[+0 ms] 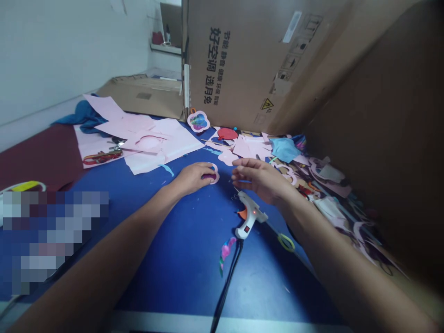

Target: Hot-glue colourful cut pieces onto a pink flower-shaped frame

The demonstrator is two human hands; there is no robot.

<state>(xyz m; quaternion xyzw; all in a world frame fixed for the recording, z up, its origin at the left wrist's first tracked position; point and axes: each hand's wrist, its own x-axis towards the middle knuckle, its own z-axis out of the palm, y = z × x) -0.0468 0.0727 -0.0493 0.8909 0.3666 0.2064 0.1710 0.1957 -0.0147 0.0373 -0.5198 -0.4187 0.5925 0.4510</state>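
Observation:
My left hand (pixel 196 178) has its fingers curled over a small pink flower-shaped paper cutout (pixel 216 175) with a purple middle, low over the blue table. The fingers hide part of it. To the right, my right hand (pixel 258 178) hovers with fingers loosely bent and apart, holding nothing that I can see. Just below it lies a white glue gun (pixel 249 215) with an orange trigger and a small red light. A larger pink flower cutout (pixel 199 121) with a blue and purple middle leans near the cardboard box.
Pink paper sheets (pixel 173 134) spread over the back left. Scraps and cutouts crowd the right side, with a light-blue piece (pixel 285 149) among them. A tall cardboard box (pixel 243 69) walls off the back. A black cord (pixel 225 291) runs to the front edge, past a shiny pink scrap (pixel 226 249).

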